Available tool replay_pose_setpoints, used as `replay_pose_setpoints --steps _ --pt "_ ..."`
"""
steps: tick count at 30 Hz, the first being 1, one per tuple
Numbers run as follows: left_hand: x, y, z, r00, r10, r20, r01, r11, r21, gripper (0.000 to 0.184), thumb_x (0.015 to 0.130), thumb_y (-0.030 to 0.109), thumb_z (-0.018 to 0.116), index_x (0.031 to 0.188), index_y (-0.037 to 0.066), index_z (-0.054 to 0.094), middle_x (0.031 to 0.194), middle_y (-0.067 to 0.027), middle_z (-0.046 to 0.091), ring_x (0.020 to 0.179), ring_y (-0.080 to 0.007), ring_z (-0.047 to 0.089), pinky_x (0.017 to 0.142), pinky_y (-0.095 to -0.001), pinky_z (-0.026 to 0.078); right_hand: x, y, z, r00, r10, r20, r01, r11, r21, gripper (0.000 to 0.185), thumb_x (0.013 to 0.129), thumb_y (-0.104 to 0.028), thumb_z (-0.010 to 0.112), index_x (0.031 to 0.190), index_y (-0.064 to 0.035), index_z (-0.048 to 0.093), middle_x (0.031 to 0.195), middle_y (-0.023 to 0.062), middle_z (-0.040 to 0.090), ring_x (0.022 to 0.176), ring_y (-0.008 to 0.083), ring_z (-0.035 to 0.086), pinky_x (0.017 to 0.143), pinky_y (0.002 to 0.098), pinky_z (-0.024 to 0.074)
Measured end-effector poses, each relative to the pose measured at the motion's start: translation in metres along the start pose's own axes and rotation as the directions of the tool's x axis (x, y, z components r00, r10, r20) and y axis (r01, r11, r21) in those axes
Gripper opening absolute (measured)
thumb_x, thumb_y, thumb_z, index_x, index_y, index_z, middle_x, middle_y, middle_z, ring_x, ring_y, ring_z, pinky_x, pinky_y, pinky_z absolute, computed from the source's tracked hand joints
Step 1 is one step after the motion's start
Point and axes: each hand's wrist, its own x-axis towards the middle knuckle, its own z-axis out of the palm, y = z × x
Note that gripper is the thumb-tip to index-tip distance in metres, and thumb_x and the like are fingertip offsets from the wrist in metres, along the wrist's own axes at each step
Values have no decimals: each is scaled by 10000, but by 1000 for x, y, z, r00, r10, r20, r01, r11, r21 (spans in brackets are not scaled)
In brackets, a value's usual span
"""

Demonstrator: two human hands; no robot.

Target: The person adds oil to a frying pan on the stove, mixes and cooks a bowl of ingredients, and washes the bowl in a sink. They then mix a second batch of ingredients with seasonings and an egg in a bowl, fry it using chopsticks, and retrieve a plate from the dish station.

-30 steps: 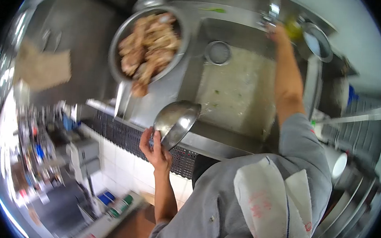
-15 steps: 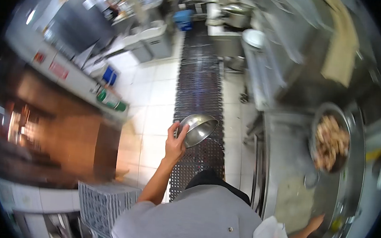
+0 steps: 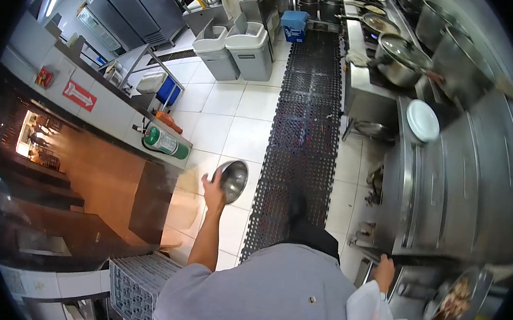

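My left hand [image 3: 215, 191] is closed on the rim of a shiny metal bowl [image 3: 233, 182]. The bowl is tilted, held out over the white floor tiles beside the black mat. On the other side, my right hand [image 3: 384, 273] hangs by the edge of the steel counter, its fingers loosely curled and nothing seen in them. A white cloth [image 3: 371, 311] lies by my right forearm. To the right of that hand, a large metal bowl [image 3: 477, 297] of what looks like raw meat pieces [image 3: 448, 310] sits on the steel surface.
A black perforated mat [image 3: 305, 104] runs ahead along the tiled floor. Stove pots [image 3: 401, 60] and a white plate stack [image 3: 423, 121] stand at right. Grey bins [image 3: 249, 49], a blue container [image 3: 294, 26], a green cylinder [image 3: 165, 142] and a grey crate [image 3: 141, 283] are also around.
I have moved forward along the mat; the meat bowl has shifted back toward the lower right of view. My left hand has swung left with the metal bowl, and my right hand has shifted inward.
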Motion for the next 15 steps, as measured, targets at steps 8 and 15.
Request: replay_pose_setpoints --steps 8,15 --pt "41 -88 37 628 -775 -71 775 631 -32 669 691 -28 492 1349 87 458 1159 -359 536 1009 -496 575 876 -517 504 274 -310 -101 755 -646 111 651 758 -23 467 748 -100 659 1198 -81 538 1074 187 585 1011 375 574 852 465 479" --pt "233 -61 145 276 -950 145 516 19 -857 578 743 -79 520 1310 27 469 1208 -211 566 952 -371 630 762 -532 572 457 -553 -149 606 -783 138 793 609 -24 431 801 -152 626 1213 -93 515 1045 189 573 986 374 584 826 462 491"
